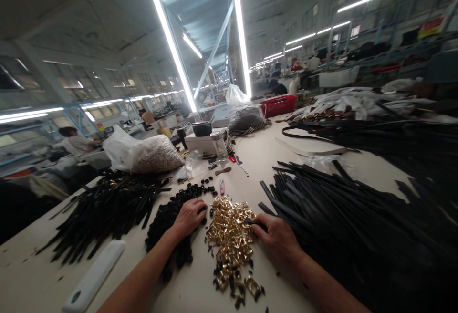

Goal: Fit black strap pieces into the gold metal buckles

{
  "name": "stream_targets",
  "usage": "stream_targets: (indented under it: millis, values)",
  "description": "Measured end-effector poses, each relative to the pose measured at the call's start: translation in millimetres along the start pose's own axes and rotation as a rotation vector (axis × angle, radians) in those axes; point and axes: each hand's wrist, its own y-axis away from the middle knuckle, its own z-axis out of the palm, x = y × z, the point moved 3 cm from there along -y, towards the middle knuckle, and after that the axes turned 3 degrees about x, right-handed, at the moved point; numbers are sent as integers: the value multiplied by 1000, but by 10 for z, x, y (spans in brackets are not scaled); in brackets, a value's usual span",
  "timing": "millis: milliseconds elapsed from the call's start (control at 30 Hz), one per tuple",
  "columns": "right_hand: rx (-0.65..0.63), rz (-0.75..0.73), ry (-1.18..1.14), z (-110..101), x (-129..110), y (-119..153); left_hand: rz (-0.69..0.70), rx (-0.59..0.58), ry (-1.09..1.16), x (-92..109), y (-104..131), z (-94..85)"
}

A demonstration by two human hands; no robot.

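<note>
My left hand point(191, 216) rests at the right edge of a pile of small black loops point(166, 220), its fingers curled; whatever lies under the fingertips is hidden. Between my two hands spreads a heap of gold metal buckles point(231, 232). At the right side of that heap, my right hand point(277, 236) is closed on a black strap piece point(250, 221), whose end points toward the buckles. Long black straps point(322, 203) lie to the right of my right hand. Another pile of black straps with some gold parts point(107, 203) lies at the left.
A long white object point(96, 275) lies at the front left. Behind the piles are a filled plastic bag point(153, 153), a glass jar point(219, 147), a pink tool point(222, 187) and a red basket point(281, 105). Other people sit farther off.
</note>
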Motion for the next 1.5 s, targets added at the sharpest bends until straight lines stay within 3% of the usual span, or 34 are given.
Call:
stream_targets:
  millis: [133, 267, 467, 600, 700, 833, 1000, 1233, 1500]
  values:
    - [3, -1, 2, 3, 9, -3, 24, -41, 41, -40, 139, -208]
    - [-2, 3, -10, 29, 46, -21, -37, 18, 73, -108, -42, -255]
    - [-7, 6, -30, 69, 107, -22, -45, 81, 62, -54, -620, 123]
    - [-22, 9, -34, 56, 87, -18, -15, 15, 59, -44, -785, 301]
    - [-23, 20, -31, 38, 67, -18, -8, -47, 57, -131, -716, 239]
    - [-33, 30, -27, 42, 73, -28, -5, -141, 67, -267, -469, -33]
    - [-45, 22, -24, 51, 82, -34, -14, -211, 93, -187, -193, -296]
    - [-42, 26, -53, 56, 80, -19, -72, -157, 157, 202, -176, -102]
    - [-43, 23, -33, 67, 115, -31, -117, -121, 159, 284, -151, -21]
